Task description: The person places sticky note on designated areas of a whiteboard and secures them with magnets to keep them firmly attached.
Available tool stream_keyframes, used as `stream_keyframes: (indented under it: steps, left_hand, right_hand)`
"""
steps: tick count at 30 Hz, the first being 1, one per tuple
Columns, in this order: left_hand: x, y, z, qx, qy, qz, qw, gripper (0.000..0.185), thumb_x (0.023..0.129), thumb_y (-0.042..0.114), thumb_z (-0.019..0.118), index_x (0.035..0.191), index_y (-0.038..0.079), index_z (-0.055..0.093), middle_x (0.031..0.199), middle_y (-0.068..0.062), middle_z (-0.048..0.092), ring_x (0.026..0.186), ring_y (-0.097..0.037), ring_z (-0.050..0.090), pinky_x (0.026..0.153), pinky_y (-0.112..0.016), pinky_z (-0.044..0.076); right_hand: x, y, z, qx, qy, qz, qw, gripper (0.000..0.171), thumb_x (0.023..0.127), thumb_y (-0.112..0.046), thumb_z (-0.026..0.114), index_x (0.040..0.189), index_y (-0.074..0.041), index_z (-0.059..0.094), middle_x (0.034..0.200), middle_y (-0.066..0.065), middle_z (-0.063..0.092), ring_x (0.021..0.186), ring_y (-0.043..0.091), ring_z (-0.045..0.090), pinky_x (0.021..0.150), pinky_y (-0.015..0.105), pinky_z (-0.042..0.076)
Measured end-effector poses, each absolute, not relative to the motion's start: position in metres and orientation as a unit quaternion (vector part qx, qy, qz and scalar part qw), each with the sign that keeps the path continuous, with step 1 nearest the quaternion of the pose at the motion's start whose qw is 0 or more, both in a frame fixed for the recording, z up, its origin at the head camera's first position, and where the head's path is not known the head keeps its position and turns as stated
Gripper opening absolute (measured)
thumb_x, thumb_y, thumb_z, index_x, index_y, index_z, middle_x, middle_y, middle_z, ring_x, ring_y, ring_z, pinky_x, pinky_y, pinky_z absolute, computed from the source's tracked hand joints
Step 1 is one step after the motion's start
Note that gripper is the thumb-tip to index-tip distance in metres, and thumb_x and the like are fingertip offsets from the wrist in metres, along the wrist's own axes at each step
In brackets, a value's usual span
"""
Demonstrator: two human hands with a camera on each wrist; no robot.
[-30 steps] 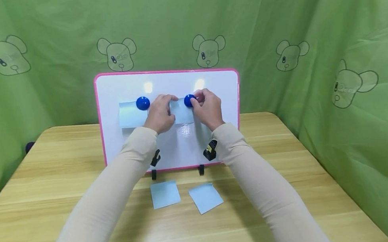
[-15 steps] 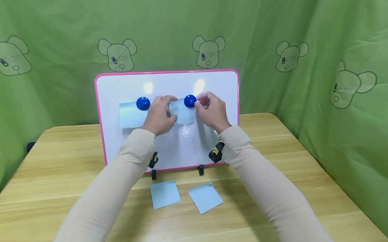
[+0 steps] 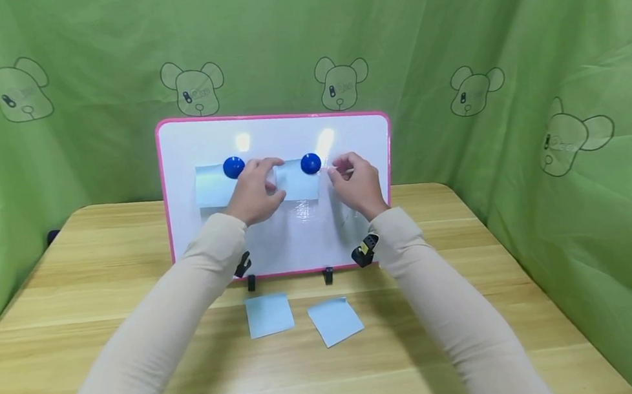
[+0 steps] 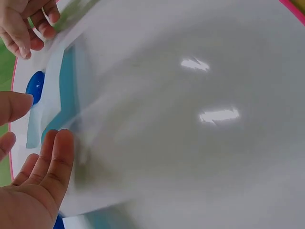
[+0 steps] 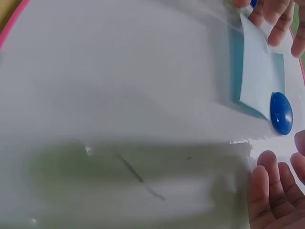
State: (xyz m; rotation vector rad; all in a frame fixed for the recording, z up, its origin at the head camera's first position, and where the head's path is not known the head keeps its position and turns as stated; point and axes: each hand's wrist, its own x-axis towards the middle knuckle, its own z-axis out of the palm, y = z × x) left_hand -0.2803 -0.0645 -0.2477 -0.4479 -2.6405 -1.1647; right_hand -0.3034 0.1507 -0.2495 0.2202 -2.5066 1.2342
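Observation:
A pink-framed whiteboard (image 3: 176,148) stands upright with two light blue sticky notes on it. A round blue magnet (image 3: 234,167) sits at the upper right of the left sticky note (image 3: 210,189). Another blue magnet (image 3: 311,163) lies on the upper right corner of the right sticky note (image 3: 298,183), whose lower part lifts off the board in the right wrist view. My left hand (image 3: 252,192) is by that note's left edge, fingers and thumb apart; whether they touch it I cannot tell. To the right of the magnet, my right hand (image 3: 358,182) holds nothing, its fingers loosely bent.
Two loose blue sticky notes, one on the left (image 3: 270,316) and one on the right (image 3: 335,321), lie on the wooden table (image 3: 463,252) before the board. Small black feet (image 3: 328,276) support the board. Green curtain (image 3: 420,29) surrounds the table.
My right hand has let go of the right magnet and moved right, away from it. The left hand has drawn slightly left and down. Magnet and note stay in place on the board.

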Motion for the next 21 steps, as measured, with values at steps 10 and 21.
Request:
stream_keyframes:
  steps: [10, 21]
  left_hand:
    - [-0.274, -0.073, -0.253, -0.155, -0.901, -0.392, 0.102, 0.056, 0.089, 0.013, 0.069, 0.140, 0.015, 0.047, 0.134, -0.012, 0.044, 0.100, -0.021, 0.059, 0.081, -0.034, 0.056]
    - [-0.261, -0.081, -0.261, -0.169, -0.899, -0.392, 0.096, 0.054, 0.091, 0.014, 0.067, 0.140, 0.013, 0.046, 0.134, -0.011, 0.047, 0.104, -0.024, 0.060, 0.079, -0.037, 0.056]
  right_hand:
    - [-0.297, 0.166, -0.254, 0.084, -0.883, 0.427, 0.176, 0.024, 0.092, -0.016, 0.056, 0.112, -0.004, 0.061, 0.108, 0.012, 0.062, 0.096, 0.027, 0.057, 0.081, 0.039, 0.050]
    - [-0.292, 0.178, -0.267, 0.089, -0.881, 0.432, 0.170, 0.028, 0.094, -0.021, 0.057, 0.112, -0.001, 0.060, 0.108, 0.015, 0.060, 0.095, 0.029, 0.057, 0.082, 0.040, 0.049]
